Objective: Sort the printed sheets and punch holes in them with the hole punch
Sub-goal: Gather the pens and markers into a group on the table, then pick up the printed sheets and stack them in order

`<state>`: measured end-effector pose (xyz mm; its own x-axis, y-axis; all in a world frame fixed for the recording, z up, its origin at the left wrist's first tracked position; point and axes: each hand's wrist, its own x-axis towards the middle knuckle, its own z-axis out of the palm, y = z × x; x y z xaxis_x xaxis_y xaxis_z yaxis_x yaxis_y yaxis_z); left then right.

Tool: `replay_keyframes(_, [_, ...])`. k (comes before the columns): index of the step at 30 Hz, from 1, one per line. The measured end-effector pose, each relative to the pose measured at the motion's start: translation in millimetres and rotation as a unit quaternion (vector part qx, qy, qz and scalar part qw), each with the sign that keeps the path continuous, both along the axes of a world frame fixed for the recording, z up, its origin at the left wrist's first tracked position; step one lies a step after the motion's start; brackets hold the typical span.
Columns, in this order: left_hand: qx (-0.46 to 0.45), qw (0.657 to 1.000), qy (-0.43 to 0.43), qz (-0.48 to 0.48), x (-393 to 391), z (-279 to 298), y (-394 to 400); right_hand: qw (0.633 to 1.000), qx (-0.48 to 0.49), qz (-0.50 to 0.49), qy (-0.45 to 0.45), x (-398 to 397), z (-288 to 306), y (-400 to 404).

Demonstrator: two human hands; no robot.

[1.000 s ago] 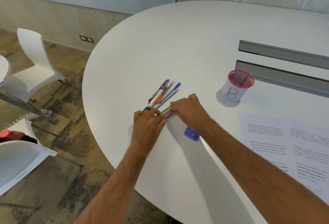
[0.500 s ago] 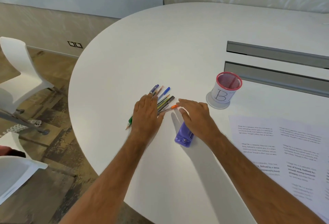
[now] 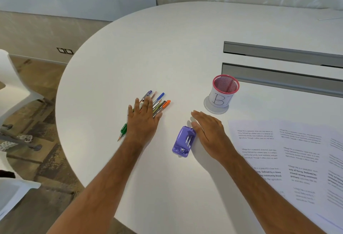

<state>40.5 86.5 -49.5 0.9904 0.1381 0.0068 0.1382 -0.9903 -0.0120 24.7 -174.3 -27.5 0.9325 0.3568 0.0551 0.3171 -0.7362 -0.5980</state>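
Observation:
A small purple hole punch point(image 3: 184, 141) lies on the white table, near its front edge. My right hand point(image 3: 208, 133) hovers flat just to its right, fingers apart, thumb close to the punch's top end, holding nothing. My left hand point(image 3: 143, 117) rests palm down on a bunch of pens and pencils point(image 3: 159, 103), fingers spread. Several printed sheets point(image 3: 289, 159) are spread on the table at the right, partly overlapping.
A pink mesh pen cup point(image 3: 223, 92) marked "B" stands on a round coaster behind my right hand. Two grey cable slots point(image 3: 278, 74) cross the table at the back right. White chairs point(image 3: 13, 88) stand on the floor at the left, beyond the table's curved edge point(image 3: 61, 140).
My right hand has let go of the pens and moved right and back, uncovering the purple hole punch. My left hand has flattened over the pens, which now lie closer together.

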Motion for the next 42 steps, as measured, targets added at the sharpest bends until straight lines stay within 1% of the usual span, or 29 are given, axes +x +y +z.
replay_keyframes(5, [-0.011, 1.0, 0.002, 0.009, 0, 6, 8, 1.0, -0.011, -0.008, -0.006, -6, 1, -12])
replay_keyframes(11, [-0.031, 0.999, -0.007, -0.009, 1, 13, 0, 0.997, -0.076, -0.01, -0.016, -12, -2, -31])
replay_keyframes(14, [-0.046, 0.998, -0.032, -0.026, 2, 18, -13, 0.994, -0.106, -0.026, -0.017, -15, -6, -42])
replay_keyframes(19, [-0.075, 0.993, -0.065, -0.058, 0, 27, -47, 0.989, -0.133, -0.06, -0.003, -24, -8, -65])
replay_keyframes(25, [-0.109, 0.988, -0.06, -0.096, -8, 38, -97, 0.984, -0.159, -0.082, -0.002, -36, -6, -96])
replay_keyframes(30, [-0.129, 0.982, -0.055, -0.127, -21, 44, -140, 0.982, -0.159, -0.104, 0.009, -49, -7, -128])
replay_keyframes(37, [-0.159, 0.973, -0.024, -0.166, -43, 43, -201, 0.98, -0.148, -0.132, 0.021, -71, -6, -174])
replay_keyframes(42, [-0.16, 0.969, 0.005, -0.189, -54, 37, -237, 0.977, -0.143, -0.156, 0.013, -86, -3, -207])
